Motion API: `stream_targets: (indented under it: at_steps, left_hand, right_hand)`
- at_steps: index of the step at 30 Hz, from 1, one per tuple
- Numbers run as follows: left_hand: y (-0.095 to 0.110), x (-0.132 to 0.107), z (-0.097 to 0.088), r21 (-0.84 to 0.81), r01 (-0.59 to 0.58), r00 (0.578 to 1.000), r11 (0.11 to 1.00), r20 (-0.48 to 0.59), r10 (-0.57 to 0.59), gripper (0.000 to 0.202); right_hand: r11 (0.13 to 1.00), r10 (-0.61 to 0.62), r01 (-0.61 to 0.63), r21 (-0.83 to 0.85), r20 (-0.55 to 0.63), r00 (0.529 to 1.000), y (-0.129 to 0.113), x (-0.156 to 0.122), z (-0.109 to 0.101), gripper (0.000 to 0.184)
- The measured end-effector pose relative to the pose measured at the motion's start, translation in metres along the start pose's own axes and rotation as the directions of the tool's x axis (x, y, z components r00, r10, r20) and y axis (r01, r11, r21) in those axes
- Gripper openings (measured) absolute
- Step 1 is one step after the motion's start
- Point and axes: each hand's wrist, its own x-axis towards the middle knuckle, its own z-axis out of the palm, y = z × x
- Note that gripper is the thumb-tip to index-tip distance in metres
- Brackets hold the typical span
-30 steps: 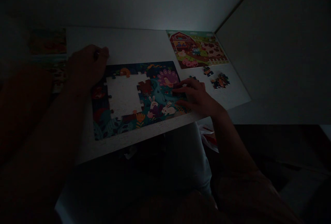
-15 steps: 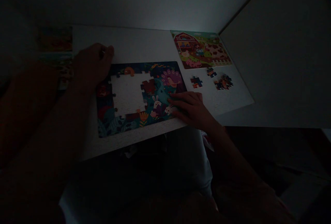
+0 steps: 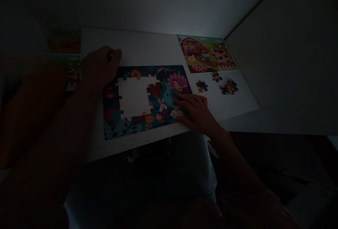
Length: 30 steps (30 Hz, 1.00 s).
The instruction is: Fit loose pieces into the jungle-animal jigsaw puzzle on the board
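A jigsaw puzzle (image 3: pixel 148 102) with a peacock and white rabbits lies on the white table (image 3: pixel 132 45), a large blank gap in its middle. My left hand (image 3: pixel 100 67) is curled at the puzzle's upper left edge, a small dark piece (image 3: pixel 110 57) pinched in its fingers. My right hand (image 3: pixel 192 111) rests flat over the puzzle's lower right corner, fingers on the rabbits, holding nothing. Just beyond it lies a small loose cluster of joined pieces (image 3: pixel 202 86).
A finished farm puzzle (image 3: pixel 206 54) with a red barn lies at the back right. Two more piece clusters (image 3: pixel 228 87) sit beside it. Another picture board (image 3: pixel 64 42) lies dimly at the far left. A wall rises on the right.
My right hand has slid toward the table's front edge, uncovering the loose pieces beside it. My left hand stays at the puzzle's edge. The whole view has drifted slightly.
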Motion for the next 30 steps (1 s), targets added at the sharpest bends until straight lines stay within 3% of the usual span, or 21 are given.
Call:
stream_targets:
  at_steps: [6,10,15,18,24,30]
  left_hand:
    - [0.002,-0.002,-0.004,0.013,-0.003,1.000,1.000,0.023,0.003,0.062]
    - [0.000,-0.004,-0.006,-0.018,-0.032,0.999,0.999,0.036,0.032,0.059]
    - [-0.003,-0.006,-0.005,-0.066,-0.047,0.999,0.997,0.022,0.048,0.058]
    - [-0.004,-0.005,-0.003,-0.069,-0.055,0.998,0.996,0.014,0.056,0.059]
    - [-0.009,0.003,0.005,-0.080,-0.054,0.998,0.995,-0.018,0.053,0.057]
    - [-0.009,-0.001,0.005,-0.092,-0.079,0.997,0.993,-0.020,0.077,0.067]
  right_hand:
    - [0.998,-0.003,0.007,0.056,-0.067,0.998,0.010,0.009,-0.015,0.054]
    - [0.993,-0.009,0.027,0.119,-0.152,0.988,0.021,0.047,-0.029,0.047]
    - [0.944,-0.232,0.226,0.242,-0.003,0.973,0.031,0.116,-0.027,0.055]
    - [0.927,-0.296,0.271,0.260,0.061,0.953,0.033,0.143,-0.019,0.055]
    - [0.918,-0.317,0.288,0.272,0.069,0.946,0.031,0.147,-0.009,0.050]
    - [0.916,-0.377,0.345,0.202,0.147,0.915,-0.006,0.152,-0.026,0.035]
